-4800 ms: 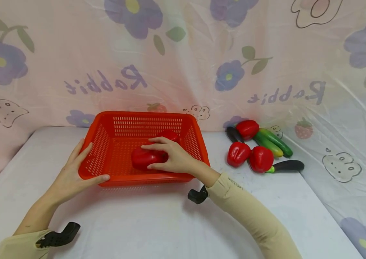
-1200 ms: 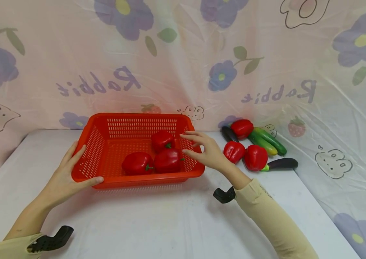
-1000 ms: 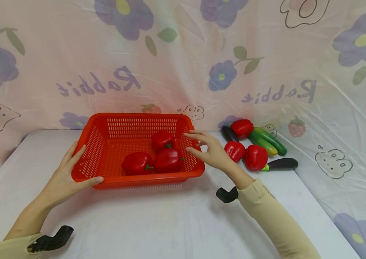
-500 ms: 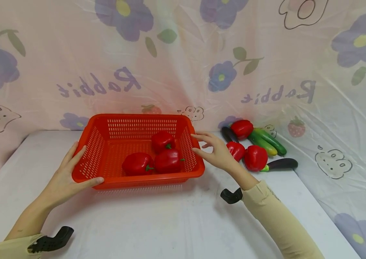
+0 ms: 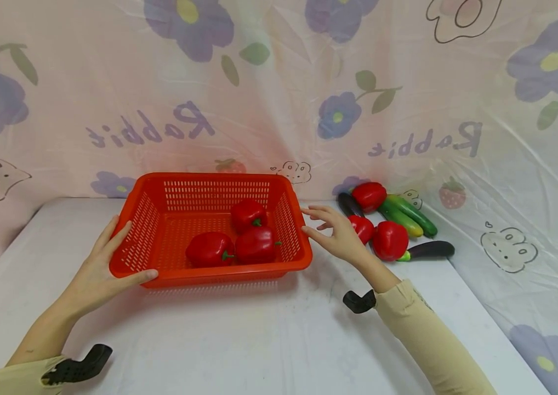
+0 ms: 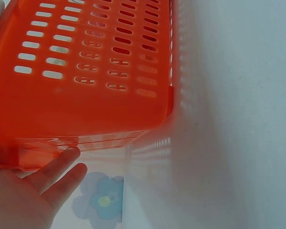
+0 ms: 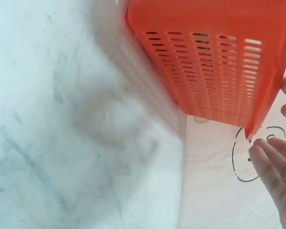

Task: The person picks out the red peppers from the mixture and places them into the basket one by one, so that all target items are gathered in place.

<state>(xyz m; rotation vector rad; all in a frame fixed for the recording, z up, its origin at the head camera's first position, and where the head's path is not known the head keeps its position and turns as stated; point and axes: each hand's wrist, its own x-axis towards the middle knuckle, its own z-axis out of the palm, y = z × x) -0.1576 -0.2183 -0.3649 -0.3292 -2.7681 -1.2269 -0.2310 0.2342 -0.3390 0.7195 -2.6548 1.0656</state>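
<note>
In the head view an orange-red plastic basket (image 5: 220,271) with slotted walls stands on the white table. Three red bell peppers (image 5: 255,244) lie inside it, towards its right half. At the basket's left end my left hand (image 5: 92,280) rests with fingers spread along the side and the thumb at the near rim. The left wrist view shows these fingers (image 6: 66,183) extended by the basket wall. My right hand (image 5: 335,237) is at the right rim, its fingers loosely bent and the fingertips at or just touching the edge. Neither palm wraps round the basket.
Right of the basket lies a pile of vegetables: more red bell peppers (image 5: 390,241), a long green cucumber (image 5: 417,215), a yellow-tipped green one (image 5: 404,220) and two dark eggplants (image 5: 432,250). A patterned curtain (image 5: 269,109) hangs behind the table (image 5: 220,340).
Earlier my right hand held a red pepper inside the basket; that pepper now lies there. Since then the right hand has drawn back rightward to the rim. My left hand stays at the left end.
</note>
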